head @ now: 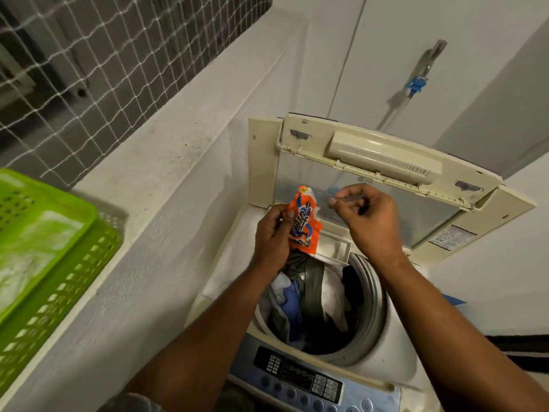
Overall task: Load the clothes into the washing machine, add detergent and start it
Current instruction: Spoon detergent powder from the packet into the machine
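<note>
Left hand (pixel 271 233) around upright sachet (pixel 304 224)

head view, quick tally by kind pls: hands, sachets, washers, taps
hands: 2 (left hand, right hand)
sachet: 1
washer: 1
tap: 1
total: 5
</note>
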Motion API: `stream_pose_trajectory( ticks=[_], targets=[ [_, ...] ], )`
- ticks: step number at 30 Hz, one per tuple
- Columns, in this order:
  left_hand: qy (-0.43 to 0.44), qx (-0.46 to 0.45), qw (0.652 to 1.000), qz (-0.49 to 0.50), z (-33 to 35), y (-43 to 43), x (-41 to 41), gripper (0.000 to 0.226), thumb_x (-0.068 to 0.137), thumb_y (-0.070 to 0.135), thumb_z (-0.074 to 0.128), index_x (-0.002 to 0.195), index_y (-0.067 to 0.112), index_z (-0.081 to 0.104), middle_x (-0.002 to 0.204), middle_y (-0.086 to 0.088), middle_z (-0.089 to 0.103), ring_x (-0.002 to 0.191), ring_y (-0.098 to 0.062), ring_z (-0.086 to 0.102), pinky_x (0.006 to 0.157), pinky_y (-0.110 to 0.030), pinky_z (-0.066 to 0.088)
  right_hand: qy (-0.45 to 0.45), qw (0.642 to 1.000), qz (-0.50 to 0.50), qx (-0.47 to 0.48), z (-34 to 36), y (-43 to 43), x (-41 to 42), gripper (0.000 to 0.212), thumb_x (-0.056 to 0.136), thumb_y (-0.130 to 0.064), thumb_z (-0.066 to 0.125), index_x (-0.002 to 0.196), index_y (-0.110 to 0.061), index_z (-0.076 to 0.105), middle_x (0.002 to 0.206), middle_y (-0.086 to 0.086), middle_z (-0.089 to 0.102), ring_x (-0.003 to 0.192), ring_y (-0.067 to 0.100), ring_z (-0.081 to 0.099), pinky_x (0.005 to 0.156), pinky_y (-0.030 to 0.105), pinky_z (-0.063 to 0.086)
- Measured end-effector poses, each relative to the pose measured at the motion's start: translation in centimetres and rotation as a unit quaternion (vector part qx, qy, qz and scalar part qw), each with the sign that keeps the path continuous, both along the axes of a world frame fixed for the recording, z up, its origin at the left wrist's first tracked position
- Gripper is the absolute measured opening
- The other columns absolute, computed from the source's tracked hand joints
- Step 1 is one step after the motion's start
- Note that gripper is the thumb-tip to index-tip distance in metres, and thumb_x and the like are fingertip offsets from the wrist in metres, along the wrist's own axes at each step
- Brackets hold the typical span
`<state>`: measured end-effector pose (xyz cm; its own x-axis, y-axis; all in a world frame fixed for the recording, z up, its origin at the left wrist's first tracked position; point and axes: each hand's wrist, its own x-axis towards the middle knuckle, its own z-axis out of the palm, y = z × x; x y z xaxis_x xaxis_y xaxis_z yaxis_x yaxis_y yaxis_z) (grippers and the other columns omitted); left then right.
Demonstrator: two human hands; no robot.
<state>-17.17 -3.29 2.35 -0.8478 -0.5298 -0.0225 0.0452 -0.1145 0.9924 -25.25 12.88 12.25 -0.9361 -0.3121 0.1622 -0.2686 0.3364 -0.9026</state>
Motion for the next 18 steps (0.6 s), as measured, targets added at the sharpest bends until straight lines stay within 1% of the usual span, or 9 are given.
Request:
stream_pose_trajectory(
  ticks=[1,4,6,9,11,13,14,16,18],
  targets=[
    [0.009,-0.007,1.000,0.009,0.7,-0.3,0.5,0.026,0.105,0.042,0.057,0.110,0.020,0.071,0.101,-0.001,0.079,0.089,-0.015,0.078,0.071,-0.026,0.061,-0.002,1.000,0.005,-0.022,0.6,-0.4,0.1,0.012,0.087,-0.025,0.084,0.093,-0.021,0.075,0.081,0.005,0.076,0.070,0.035,0.068,0.065,0.041,0.058],
    [0.033,-0.042,0.998,0.035,3.4,-1.5,1.9,0.022,0.104,0.039,0.060,0.108,0.021,0.071,0.099,0.001,0.079,0.088,-0.014,0.078,0.068,-0.027,0.062,0.009,0.998,0.037,-0.057,3.1,-1.6,0.7,0.010,0.089,-0.022,0.082,0.095,-0.017,0.075,0.081,0.014,0.075,0.069,0.041,0.064,0.064,0.037,0.053],
    [0.043,-0.056,0.996,0.061,5.6,-2.1,3.1,0.019,0.102,0.042,0.060,0.104,0.026,0.071,0.099,0.004,0.079,0.088,-0.011,0.078,0.066,-0.027,0.062,0.017,0.995,0.059,-0.083,5.0,-2.6,1.1,0.010,0.090,-0.018,0.081,0.096,-0.013,0.074,0.081,0.016,0.074,0.062,0.035,0.059,0.063,0.038,0.051],
    [0.062,-0.063,0.990,0.108,9.1,-3.3,5.1,0.010,0.101,0.038,0.062,0.098,0.034,0.071,0.097,0.008,0.079,0.090,-0.012,0.079,0.067,-0.033,0.065,0.011,0.986,0.097,-0.131,8.0,-4.6,1.8,0.012,0.091,-0.009,0.078,0.098,-0.002,0.072,0.084,0.017,0.075,0.071,0.035,0.068,0.072,0.043,0.056],
    [0.068,-0.072,0.985,0.144,11.6,-4.5,6.6,0.009,0.102,0.033,0.063,0.096,0.032,0.070,0.096,0.006,0.079,0.090,-0.014,0.079,0.067,-0.039,0.066,0.008,0.980,0.117,-0.160,9.8,-6.2,2.4,0.015,0.092,-0.009,0.078,0.100,0.002,0.070,0.084,0.017,0.076,0.073,0.021,0.071,0.074,0.037,0.056],
    [0.072,-0.090,0.975,0.191,14.1,-5.8,8.5,0.011,0.101,0.032,0.064,0.092,0.031,0.070,0.092,0.007,0.078,0.085,-0.011,0.078,0.065,-0.036,0.064,0.012,0.973,0.138,-0.184,11.6,-8.0,3.2,0.015,0.091,-0.011,0.078,0.099,-0.001,0.071,0.082,0.019,0.075,0.073,0.019,0.069,0.071,0.029,0.054],
    [0.074,-0.101,0.969,0.214,15.5,-6.4,9.5,0.011,0.100,0.034,0.064,0.091,0.031,0.070,0.090,0.007,0.079,0.082,-0.011,0.078,0.064,-0.035,0.064,0.016,0.968,0.151,-0.201,12.5,-9.0,3.7,0.012,0.090,-0.012,0.079,0.098,-0.005,0.073,0.079,0.013,0.077,0.074,0.019,0.072,0.069,0.026,0.054],
    [0.079,-0.120,0.957,0.254,18.2,-7.6,11.6,0.013,0.097,0.037,0.064,0.091,0.027,0.071,0.087,0.001,0.080,0.080,-0.019,0.079,0.066,-0.045,0.065,0.019,0.955,0.181,-0.232,14.4,-11.1,5.1,0.011,0.088,-0.013,0.080,0.097,-0.011,0.074,0.076,0.005,0.078,0.077,0.020,0.078,0.069,0.023,0.056],
    [0.090,-0.135,0.942,0.293,20.5,-8.7,13.8,0.015,0.096,0.033,0.066,0.091,0.020,0.073,0.084,-0.007,0.079,0.080,-0.033,0.077,0.071,-0.056,0.063,0.021,0.943,0.213,-0.254,16.2,-13.2,6.5,0.012,0.087,-0.014,0.081,0.097,-0.012,0.074,0.075,0.002,0.078,0.081,0.020,0.079,0.070,0.022,0.056]
  ],
)
